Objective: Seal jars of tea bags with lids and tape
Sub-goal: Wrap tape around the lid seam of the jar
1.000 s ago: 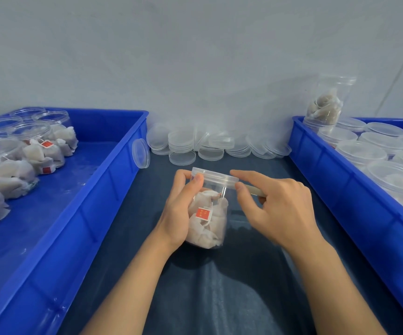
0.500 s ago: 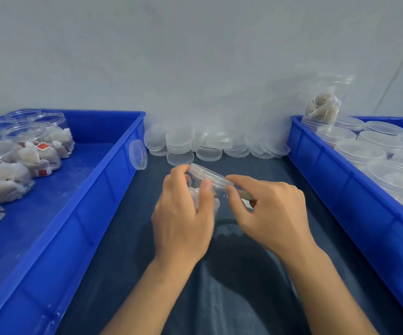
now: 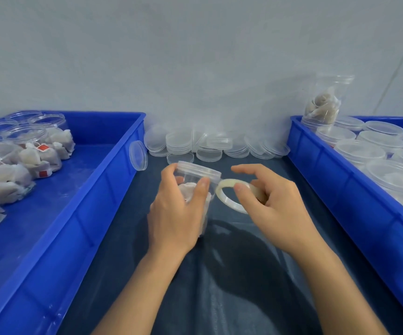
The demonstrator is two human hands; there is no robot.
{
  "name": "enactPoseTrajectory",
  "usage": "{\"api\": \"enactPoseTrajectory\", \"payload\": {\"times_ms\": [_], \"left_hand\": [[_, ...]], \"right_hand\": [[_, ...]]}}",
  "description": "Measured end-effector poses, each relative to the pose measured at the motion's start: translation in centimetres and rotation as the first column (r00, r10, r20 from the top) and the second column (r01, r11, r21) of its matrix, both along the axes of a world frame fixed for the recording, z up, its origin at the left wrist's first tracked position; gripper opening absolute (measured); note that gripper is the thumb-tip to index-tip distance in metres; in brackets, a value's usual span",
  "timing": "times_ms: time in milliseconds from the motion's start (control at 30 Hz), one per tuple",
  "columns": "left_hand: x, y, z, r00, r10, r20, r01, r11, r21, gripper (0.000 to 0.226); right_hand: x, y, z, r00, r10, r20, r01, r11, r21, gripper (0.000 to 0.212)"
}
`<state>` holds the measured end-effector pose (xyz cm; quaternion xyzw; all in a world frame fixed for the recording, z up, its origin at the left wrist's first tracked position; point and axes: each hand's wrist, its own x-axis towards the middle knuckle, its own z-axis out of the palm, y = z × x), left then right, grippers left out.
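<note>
Left hand [image 3: 176, 213] wraps the jar [image 3: 195, 189] of tea bags, thumb and fingers curled round its wall just under the lid [image 3: 199, 171]; jar sits upright mid-bench on the dark cloth [image 3: 231, 286], between the two blue bins. Right hand [image 3: 275, 201] holds the tape roll [image 3: 229, 189] just beside the lid's edge, thumb pressed on the roll's rim, other fingers curled behind it, forefinger lifted free.

Risk, as I read it — the tape end, clear on clear, cannot be made out; if it isn't stuck down before the roll is drawn round, it will peel off or crease and leave the seam open. Lid might also sit crooked if the jar twists in a loose grip.

Against half a second ago: jar was tipped with the lid slanting, left hand over its front; now it stands straighter, lid level, and the roll shows plainly, swung out from behind the fingers.
</note>
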<state>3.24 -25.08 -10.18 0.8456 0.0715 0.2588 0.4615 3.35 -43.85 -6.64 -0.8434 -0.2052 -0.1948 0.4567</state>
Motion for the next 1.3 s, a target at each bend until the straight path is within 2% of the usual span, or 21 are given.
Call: {"api": "enactPoseTrajectory", "payload": {"times_ms": [100,400,567,700,867,1067,1300], "left_hand": [[0.2,0.3,0.1,1.0,0.001,0.001,-0.001,0.999,-0.051,0.053],[-0.2,0.1,0.1,0.999,-0.038,0.014,0.039,0.997,-0.059,0.056],[-0.1,0.3,0.0,0.996,-0.086,0.021,0.088,0.988,-0.126,0.057],[-0.1,0.2,0.0,0.992,-0.126,0.011,0.126,0.972,-0.196,0.05],[-0.4,0.0,0.6,0.978,-0.204,0.042,0.206,0.916,-0.343,0.036],[-0.1,0.1,0.6,0.955,-0.292,0.059,0.282,0.824,-0.492,0.037],[0.1,0.3,0.7,0.915,-0.397,0.075,0.363,0.728,-0.582,0.045]], "right_hand": [[-0.2,0.2,-0.1,0.996,0.084,0.017,-0.085,0.991,0.104,0.021],[0.2,0.0,-0.6,0.973,-0.086,0.215,0.132,0.969,-0.208,0.013],[0.6,0.1,-0.7,0.973,-0.171,0.152,0.21,0.934,-0.291,0.031],[0.8,-0.2,-0.7,0.97,-0.208,0.124,0.237,0.92,-0.311,0.031],[0.9,-0.2,-0.6,0.97,-0.217,0.11,0.241,0.916,-0.32,0.03],[0.9,-0.2,-0.7,0.971,-0.213,0.105,0.236,0.917,-0.322,0.032],[0.8,-0.2,-0.7,0.97,-0.198,0.137,0.235,0.909,-0.344,0.037]]}}
